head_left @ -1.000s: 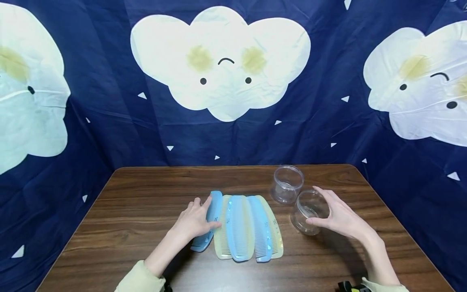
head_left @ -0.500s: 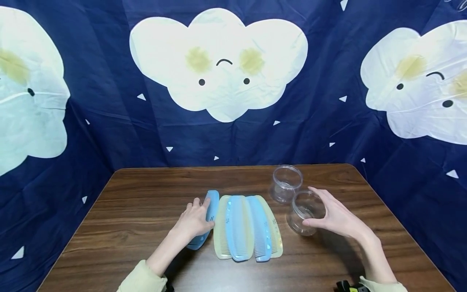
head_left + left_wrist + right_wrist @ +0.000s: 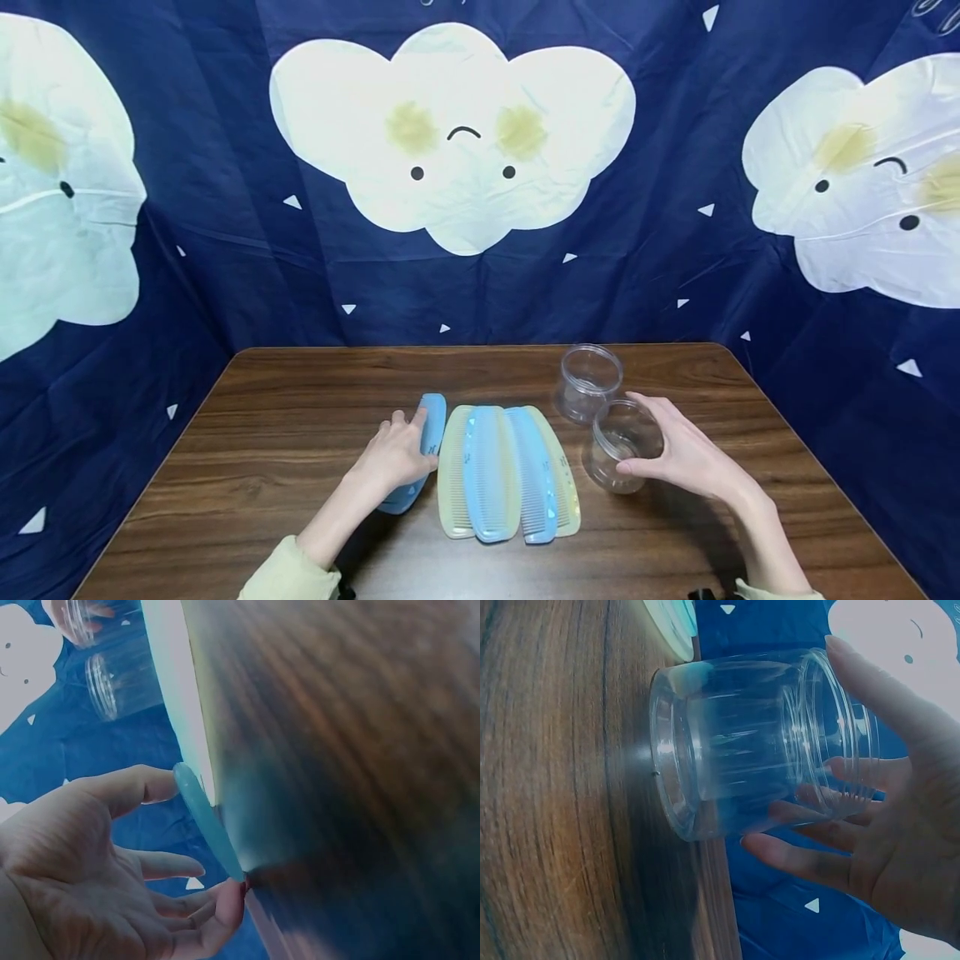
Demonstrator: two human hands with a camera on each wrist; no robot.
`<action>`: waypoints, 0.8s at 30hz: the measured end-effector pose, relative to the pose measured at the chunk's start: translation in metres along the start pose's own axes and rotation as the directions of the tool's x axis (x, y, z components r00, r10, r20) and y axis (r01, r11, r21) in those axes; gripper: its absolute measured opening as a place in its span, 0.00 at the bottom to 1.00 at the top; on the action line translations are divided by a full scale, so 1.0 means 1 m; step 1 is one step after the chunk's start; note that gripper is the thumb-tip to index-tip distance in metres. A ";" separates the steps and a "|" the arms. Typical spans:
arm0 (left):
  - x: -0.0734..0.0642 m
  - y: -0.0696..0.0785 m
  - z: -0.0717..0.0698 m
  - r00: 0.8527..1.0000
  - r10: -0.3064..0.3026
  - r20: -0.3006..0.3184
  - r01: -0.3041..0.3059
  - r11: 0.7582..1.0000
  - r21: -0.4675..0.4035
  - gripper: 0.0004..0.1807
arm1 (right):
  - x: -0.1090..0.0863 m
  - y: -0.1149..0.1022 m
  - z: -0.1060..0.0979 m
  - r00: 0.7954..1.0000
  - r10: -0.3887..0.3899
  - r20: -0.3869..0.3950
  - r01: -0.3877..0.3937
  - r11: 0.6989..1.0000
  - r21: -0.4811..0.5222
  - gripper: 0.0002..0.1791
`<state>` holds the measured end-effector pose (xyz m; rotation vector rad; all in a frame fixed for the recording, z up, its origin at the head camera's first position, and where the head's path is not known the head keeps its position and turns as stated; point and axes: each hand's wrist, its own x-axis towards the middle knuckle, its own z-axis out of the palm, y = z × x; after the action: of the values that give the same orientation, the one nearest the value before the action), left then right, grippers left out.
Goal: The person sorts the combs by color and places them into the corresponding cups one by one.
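Dark-blue cloth (image 3: 225,279) printed with white clouds backs and flanks a wood-grain desk (image 3: 300,379). Right hand (image 3: 681,443) part-open, thumb and fingers curved round the near clear jar (image 3: 602,471), upright at right of centre just in front of the far clear jar (image 3: 572,402); left hand (image 3: 397,452) grips the outer blue comb (image 3: 435,419) between thumb and fingers, beside the fanned yellow and blue combs (image 3: 491,475). Versus 1.0 s ago: outer blue comb, then overlapping the fan, now lies just left of it; near clear jar shifted slightly left, right hand with it.
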<state>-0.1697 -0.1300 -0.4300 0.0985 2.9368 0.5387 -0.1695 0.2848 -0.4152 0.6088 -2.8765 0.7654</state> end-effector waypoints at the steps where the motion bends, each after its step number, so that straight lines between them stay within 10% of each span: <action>1: 0.000 0.000 -0.001 1.000 -0.002 0.004 0.002 1.000 -0.002 0.47 | 0.000 -0.001 0.000 1.000 0.003 -0.001 -0.003 1.000 -0.001 0.57; 24: 0.006 0.004 -0.018 0.988 0.061 -0.139 -0.071 0.995 -0.064 0.53 | 0.007 0.001 0.020 1.000 0.007 -0.012 -0.005 0.990 0.142 0.57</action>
<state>-0.1787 -0.1321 -0.4133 0.1575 3.0528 0.6812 -0.1763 0.2730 -0.4310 0.6081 -2.8312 0.9778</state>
